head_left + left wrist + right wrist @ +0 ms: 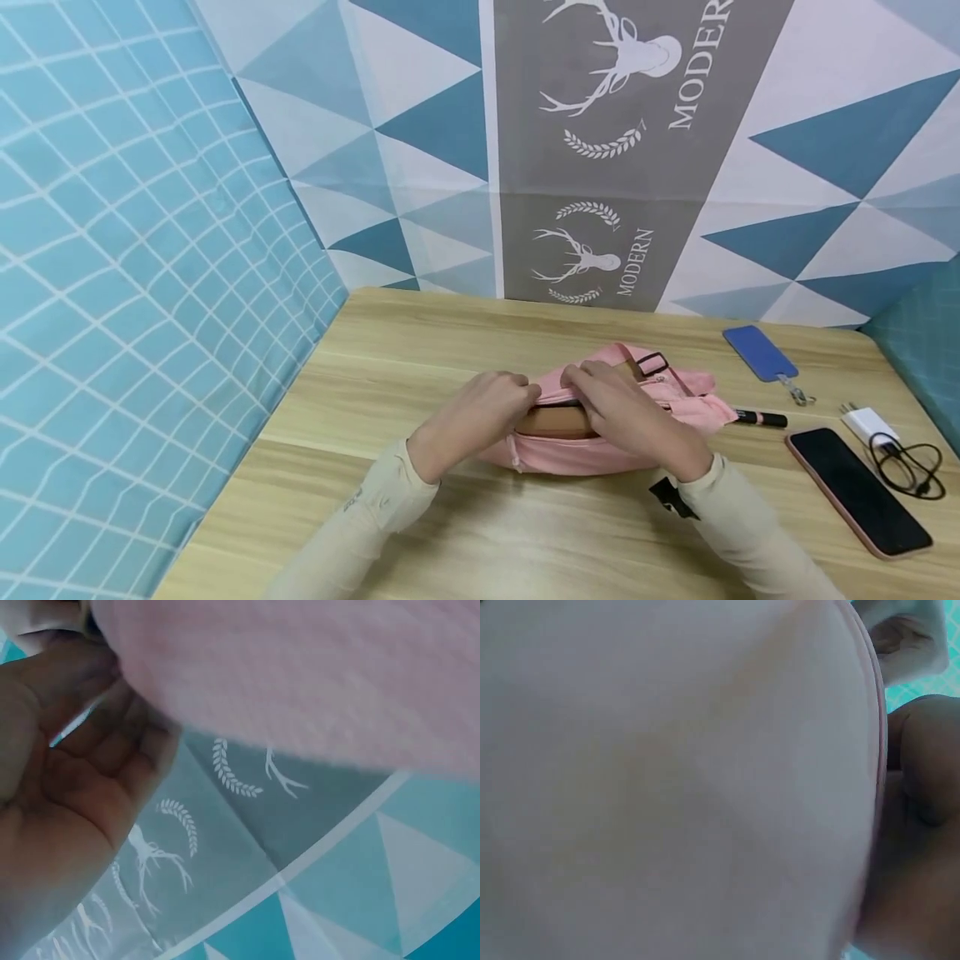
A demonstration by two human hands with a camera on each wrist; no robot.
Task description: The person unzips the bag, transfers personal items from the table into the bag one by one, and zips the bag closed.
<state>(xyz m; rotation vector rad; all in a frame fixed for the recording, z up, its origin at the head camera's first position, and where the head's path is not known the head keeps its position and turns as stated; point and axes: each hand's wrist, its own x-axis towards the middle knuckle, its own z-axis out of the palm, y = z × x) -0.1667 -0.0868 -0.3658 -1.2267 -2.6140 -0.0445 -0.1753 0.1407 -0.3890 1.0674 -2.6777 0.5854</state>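
A pink zippered bag point(600, 461) with a strap and buckle lies on the table, its top open. Inside the opening shows a flat brown thing point(557, 423); its kind cannot be told. My left hand point(480, 414) pinches the left part of the bag's far rim, and my right hand point(633, 412) grips that rim further right. Pink cloth of the bag point(315, 682) fills the top of the left wrist view, beside the curled left hand point(82, 787). The bag point(682, 780) covers most of the right wrist view, hiding the fingertips of the right hand point(922, 817).
Right of the bag, a black pen-like stick point(762, 418) pokes out beside it. Further right lie a blue card holder point(759, 352) with a clip, a white charger plug point(870, 425), a black cable point(903, 471) and a phone point(858, 492). A patterned wall point(420, 167) stands behind the table.
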